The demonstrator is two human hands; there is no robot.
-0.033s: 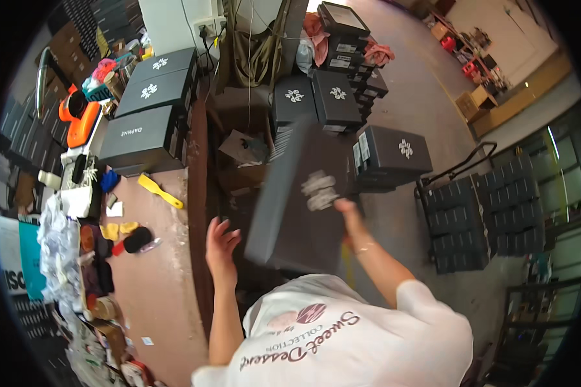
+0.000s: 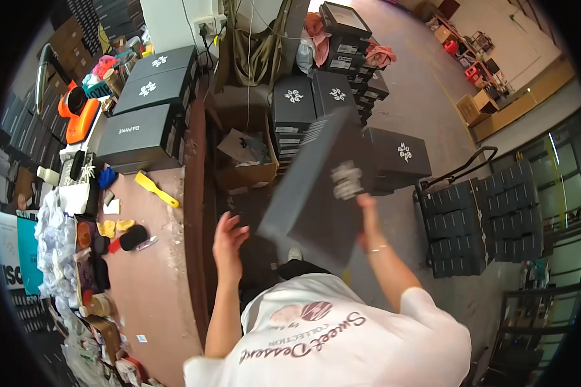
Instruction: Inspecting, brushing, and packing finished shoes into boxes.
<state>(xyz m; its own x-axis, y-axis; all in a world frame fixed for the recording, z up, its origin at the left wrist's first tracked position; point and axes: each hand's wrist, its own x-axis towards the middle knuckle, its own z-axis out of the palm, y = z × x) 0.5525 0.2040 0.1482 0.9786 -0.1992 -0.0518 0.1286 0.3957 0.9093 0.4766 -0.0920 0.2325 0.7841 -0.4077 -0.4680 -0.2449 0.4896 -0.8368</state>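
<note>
A dark grey shoe box (image 2: pixel 319 187) with a pale emblem is held up in front of my body, tilted and blurred by motion. My right hand (image 2: pixel 370 226) grips it along its right edge, with part of the fingers hidden by the box. To the left of the box, apart from it, my left hand (image 2: pixel 228 248) is raised with its fingers spread and nothing in it. Behind it, another grey shoe box (image 2: pixel 399 155) tops a pile on the right, and two stacks of shoe boxes (image 2: pixel 294 106) stand farther off.
On my left, a worn brown workbench (image 2: pixel 155 271) carries shoe boxes (image 2: pixel 135 132), a yellow brush (image 2: pixel 156 189), an orange tape dispenser (image 2: pixel 82 121) and crumpled white paper (image 2: pixel 57 245). An opened carton (image 2: pixel 245 175) stands beside it. A loaded trolley (image 2: pixel 455 229) is at right.
The held box has swung to the right with my right hand, which has also come slightly lower. My left hand has shifted a little and stays apart from the box.
</note>
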